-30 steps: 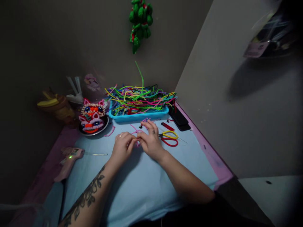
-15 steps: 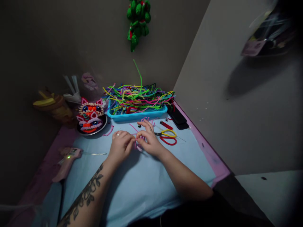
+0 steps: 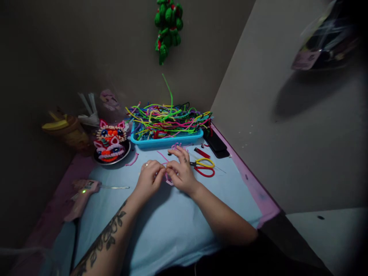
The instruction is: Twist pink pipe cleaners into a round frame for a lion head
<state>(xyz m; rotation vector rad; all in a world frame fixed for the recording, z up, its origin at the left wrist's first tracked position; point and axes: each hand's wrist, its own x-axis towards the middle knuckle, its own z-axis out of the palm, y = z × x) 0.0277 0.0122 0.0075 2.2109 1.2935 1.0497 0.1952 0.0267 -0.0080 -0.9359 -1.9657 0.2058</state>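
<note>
Over the middle of the blue-covered table, my left hand (image 3: 150,177) and my right hand (image 3: 183,174) meet fingertip to fingertip. Both pinch a pink pipe cleaner (image 3: 169,181), whose bent lower end hangs below my right fingers. Most of it is hidden by the fingers. Scissors (image 3: 204,167) with one yellow and one red handle lie just right of my right hand. Behind the hands are more pink pipe cleaners (image 3: 179,147), and a short curved pink piece (image 3: 132,159) lies to the left.
A blue tray (image 3: 166,143) heaped with coloured pipe cleaners stands at the back. Left of it, a bowl (image 3: 126,153) holds fuzzy animal-face figures. A pink glue gun (image 3: 83,197) with a lit green light lies at left. A red lighter (image 3: 202,153) and a black phone (image 3: 217,145) are at right.
My fingers have shifted slightly on the pink pipe cleaner, and less of it shows between them. My right index finger has lifted and moved a little to the right.
</note>
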